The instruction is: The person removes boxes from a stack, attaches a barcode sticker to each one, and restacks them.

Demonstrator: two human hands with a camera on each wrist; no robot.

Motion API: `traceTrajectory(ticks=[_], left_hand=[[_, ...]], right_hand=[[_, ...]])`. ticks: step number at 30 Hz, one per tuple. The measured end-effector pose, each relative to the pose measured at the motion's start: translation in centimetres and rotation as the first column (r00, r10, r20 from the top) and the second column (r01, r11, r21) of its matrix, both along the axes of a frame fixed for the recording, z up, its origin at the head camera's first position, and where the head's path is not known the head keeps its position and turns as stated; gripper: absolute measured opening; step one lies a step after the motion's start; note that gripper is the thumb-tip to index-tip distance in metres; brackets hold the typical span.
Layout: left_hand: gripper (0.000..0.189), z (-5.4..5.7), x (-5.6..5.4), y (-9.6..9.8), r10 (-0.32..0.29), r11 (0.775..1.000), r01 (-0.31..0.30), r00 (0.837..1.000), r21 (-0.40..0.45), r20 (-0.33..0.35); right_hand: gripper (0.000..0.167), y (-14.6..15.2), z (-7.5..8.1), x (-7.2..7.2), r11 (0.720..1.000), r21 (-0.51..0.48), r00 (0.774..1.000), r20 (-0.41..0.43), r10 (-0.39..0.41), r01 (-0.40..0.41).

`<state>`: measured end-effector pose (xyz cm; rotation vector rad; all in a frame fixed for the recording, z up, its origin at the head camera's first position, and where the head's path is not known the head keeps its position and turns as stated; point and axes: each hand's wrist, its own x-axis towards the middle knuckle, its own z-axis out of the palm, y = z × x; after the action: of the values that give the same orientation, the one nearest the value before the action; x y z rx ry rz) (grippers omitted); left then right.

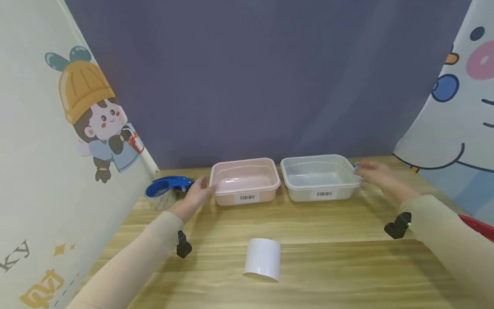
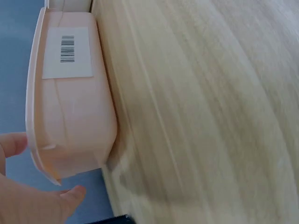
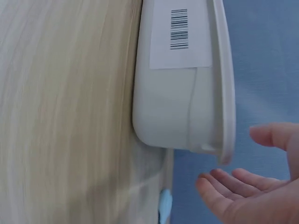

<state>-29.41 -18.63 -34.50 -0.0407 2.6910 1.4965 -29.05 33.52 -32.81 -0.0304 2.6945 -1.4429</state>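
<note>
A pale pink plastic bin (image 1: 245,177) with a barcode label stands at the back of the wooden table. My left hand (image 1: 197,194) is at its left end, thumb and fingers spread around the rim corner in the left wrist view. To the right of it stands a white plastic bin (image 1: 321,175), also labelled with a barcode. Beside that bin's right end is my right hand (image 1: 375,175). The right wrist view shows its thumb and fingers (image 3: 233,184) apart, with a gap between them and the rim.
A blue tape dispenser (image 1: 170,183) with a roll of tape is left of my left hand. A curled white sheet (image 1: 263,259) lies mid-table, nearer me. Something small and light blue (image 3: 165,205) sits past the white bin. A red object (image 1: 478,227) shows at the right edge.
</note>
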Motion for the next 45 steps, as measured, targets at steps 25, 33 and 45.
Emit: traceTrajectory(ticks=[25, 33, 45], left_hand=[[0.051, -1.2, -0.5, 0.7, 0.016, 0.975, -0.021, 1.0, 0.221, 0.026], [0.051, -1.2, -0.5, 0.6, 0.003, 0.973, -0.011, 0.999, 0.229, 0.034], [0.052, -1.2, -0.9, 0.1, -0.014, 0.965, 0.0, 0.999, 0.264, 0.053]], right_hand=[[0.052, 0.2, -2.0, -0.9, 0.973, -0.23, 0.989, 0.134, 0.064, -0.032], [0.054, -0.3, -1.9, -0.4, 0.979, -0.202, 0.991, 0.125, 0.055, -0.029], [0.05, -1.0, -1.1, 0.2, 0.975, -0.216, 0.991, 0.112, 0.068, -0.042]])
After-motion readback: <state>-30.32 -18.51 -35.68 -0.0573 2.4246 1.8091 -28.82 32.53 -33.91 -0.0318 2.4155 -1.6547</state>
